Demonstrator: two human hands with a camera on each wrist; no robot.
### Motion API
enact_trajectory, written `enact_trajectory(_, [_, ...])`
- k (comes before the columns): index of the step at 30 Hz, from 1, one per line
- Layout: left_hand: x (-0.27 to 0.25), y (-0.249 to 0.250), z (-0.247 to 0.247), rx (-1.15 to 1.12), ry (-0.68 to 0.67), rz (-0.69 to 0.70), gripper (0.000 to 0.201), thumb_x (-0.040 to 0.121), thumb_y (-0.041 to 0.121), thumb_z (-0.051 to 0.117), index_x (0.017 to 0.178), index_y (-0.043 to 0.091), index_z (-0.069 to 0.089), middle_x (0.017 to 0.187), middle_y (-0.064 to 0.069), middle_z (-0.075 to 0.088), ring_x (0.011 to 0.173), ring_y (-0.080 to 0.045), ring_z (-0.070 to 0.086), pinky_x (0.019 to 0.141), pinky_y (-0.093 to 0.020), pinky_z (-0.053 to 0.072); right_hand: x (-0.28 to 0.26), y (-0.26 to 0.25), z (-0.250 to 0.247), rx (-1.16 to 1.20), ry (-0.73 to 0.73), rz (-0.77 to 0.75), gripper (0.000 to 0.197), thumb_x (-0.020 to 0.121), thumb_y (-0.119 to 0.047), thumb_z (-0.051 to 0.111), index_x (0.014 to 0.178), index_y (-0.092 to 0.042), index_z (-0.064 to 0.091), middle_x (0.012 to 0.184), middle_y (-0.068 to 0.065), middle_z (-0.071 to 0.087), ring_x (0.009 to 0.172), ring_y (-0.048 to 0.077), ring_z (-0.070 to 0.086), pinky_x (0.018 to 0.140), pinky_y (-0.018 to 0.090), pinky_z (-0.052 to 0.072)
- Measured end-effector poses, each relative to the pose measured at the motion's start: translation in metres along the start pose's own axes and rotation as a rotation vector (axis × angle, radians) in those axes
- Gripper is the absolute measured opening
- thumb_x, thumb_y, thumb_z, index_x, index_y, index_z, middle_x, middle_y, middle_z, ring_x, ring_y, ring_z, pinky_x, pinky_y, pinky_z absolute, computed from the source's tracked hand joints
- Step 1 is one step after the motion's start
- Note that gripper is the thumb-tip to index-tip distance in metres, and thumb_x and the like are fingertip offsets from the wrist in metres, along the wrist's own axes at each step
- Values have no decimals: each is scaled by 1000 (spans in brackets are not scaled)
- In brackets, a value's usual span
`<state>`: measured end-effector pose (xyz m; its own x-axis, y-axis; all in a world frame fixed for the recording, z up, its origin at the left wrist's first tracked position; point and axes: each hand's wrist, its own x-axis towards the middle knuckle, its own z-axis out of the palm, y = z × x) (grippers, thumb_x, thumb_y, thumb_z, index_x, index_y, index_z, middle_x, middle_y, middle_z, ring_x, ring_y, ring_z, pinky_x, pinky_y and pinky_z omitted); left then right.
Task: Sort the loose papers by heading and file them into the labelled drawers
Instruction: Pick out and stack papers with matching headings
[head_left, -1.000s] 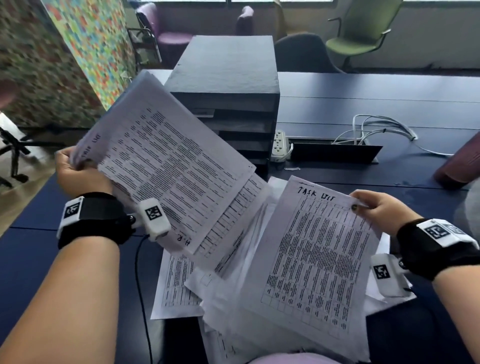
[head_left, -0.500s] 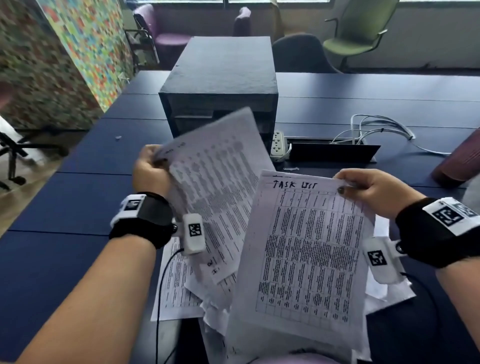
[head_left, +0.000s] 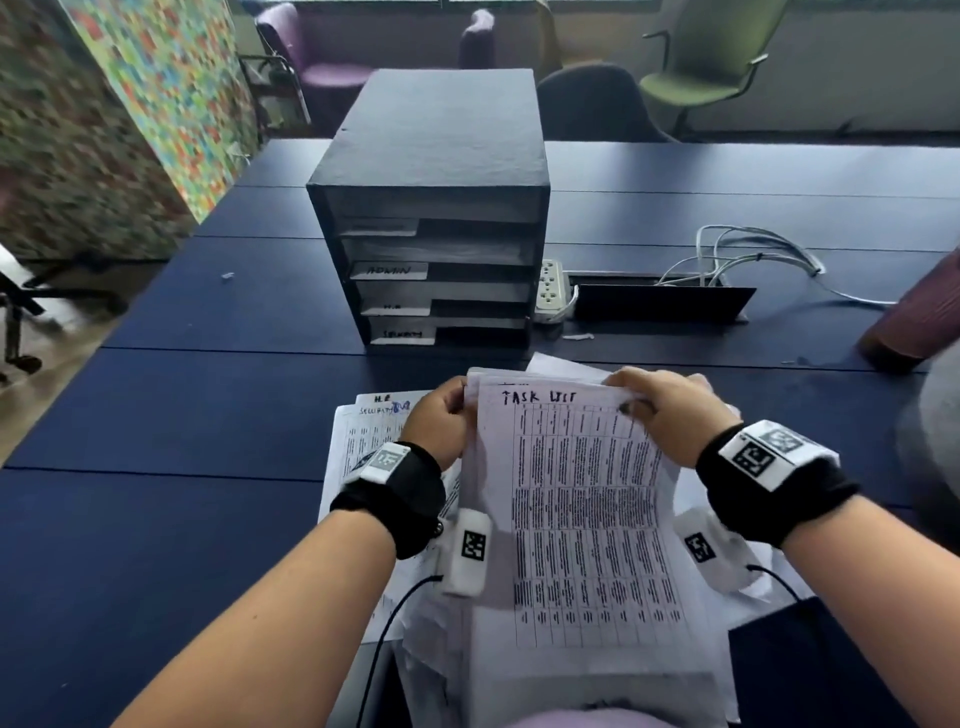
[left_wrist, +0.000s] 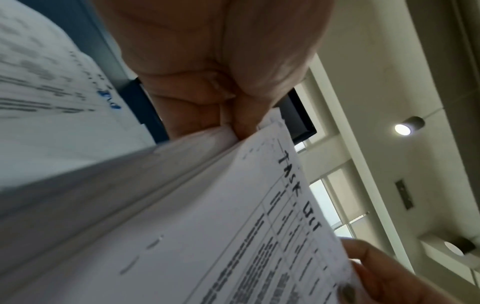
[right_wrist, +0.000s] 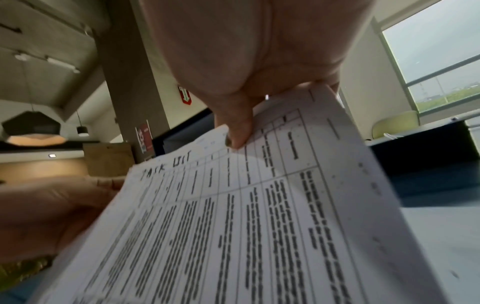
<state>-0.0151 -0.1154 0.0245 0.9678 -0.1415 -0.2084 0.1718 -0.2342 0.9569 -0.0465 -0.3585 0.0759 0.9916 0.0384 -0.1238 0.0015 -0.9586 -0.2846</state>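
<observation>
Now that the left hand (head_left: 439, 423) has swung in from out wide, its sheets sit tucked behind the TASK LIST sheet (head_left: 582, 519), and both hands clamp one stack: left fingers pinching the top-left corner, right hand (head_left: 670, 415) pinching the top-right. More loose papers (head_left: 363, 441) lie on the tabletop (head_left: 182, 441) under and left of the left hand. Ahead of both hands stands the drawer unit (head_left: 436, 260), so this bundle looks sorted and ready for filing
</observation>
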Motion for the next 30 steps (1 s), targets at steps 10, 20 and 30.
enact_trajectory(10, [0,-2,-1,-126,-13,0,26,85,-2,61,89,23,68,86,3,71,72,-9,65,57,-18,50,1,3,33,-54,17,-92,42,95,-42,39,136,-41,31,134,-10,48,123,14,42,99,36,25])
enact_trajectory(20, [5,-14,-4,-156,-6,-1,21,80,0,68,90,18,68,87,1,71,80,-14,65,70,-23,54,7,-2,37,-59,44,-104,30,83,-47,58,105,-29,49,115,-6,45,112,18,39,97,36,26])
enact_trajectory(30, [8,-29,-7,-102,78,-64,23,96,20,51,87,29,70,89,-5,70,82,-25,61,84,-52,52,-8,-5,53,39,50,-140,36,94,-36,46,128,-28,45,126,-10,56,120,13,50,99,33,24])
